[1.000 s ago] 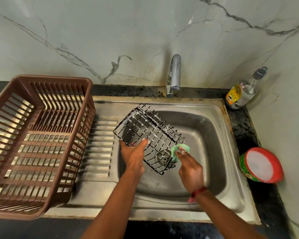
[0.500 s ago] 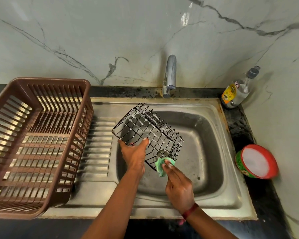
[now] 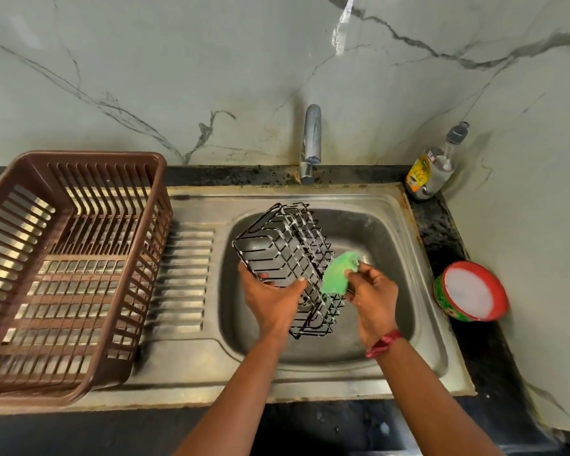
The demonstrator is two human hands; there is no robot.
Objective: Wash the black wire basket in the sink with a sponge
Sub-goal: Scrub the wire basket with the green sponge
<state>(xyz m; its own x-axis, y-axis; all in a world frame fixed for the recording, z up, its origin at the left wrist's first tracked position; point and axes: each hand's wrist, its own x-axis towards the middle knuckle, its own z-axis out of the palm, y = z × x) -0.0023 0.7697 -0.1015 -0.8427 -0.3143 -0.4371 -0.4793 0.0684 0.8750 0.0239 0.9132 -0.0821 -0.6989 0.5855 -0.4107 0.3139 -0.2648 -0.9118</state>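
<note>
Black wire basket (image 3: 288, 255) held tilted above the bowl of a stainless steel sink (image 3: 392, 255), its open side facing left and up toward the camera. White suds cling to several of its wires. The left hand (image 3: 272, 299) grips the basket's near edge, thumb on top and fingers curled round the wires beneath. The right hand (image 3: 372, 297), with a red thread (image 3: 384, 343) at the wrist, pinches a green sponge (image 3: 338, 274) between thumb and fingertips; the sponge touches the basket's right side.

A chrome tap (image 3: 311, 139) rises behind the sink against a pale marble wall. To the left, a brown slatted plastic dish crate (image 3: 89, 157) sits on the ribbed drainboard (image 3: 185, 274). On the dark counter to the right stands a clear bottle (image 3: 431, 169) with a yellow label; what it holds cannot be made out. Nearer, a round green tub (image 3: 471, 291) with a red rim is filled with a white cleaning paste.
</note>
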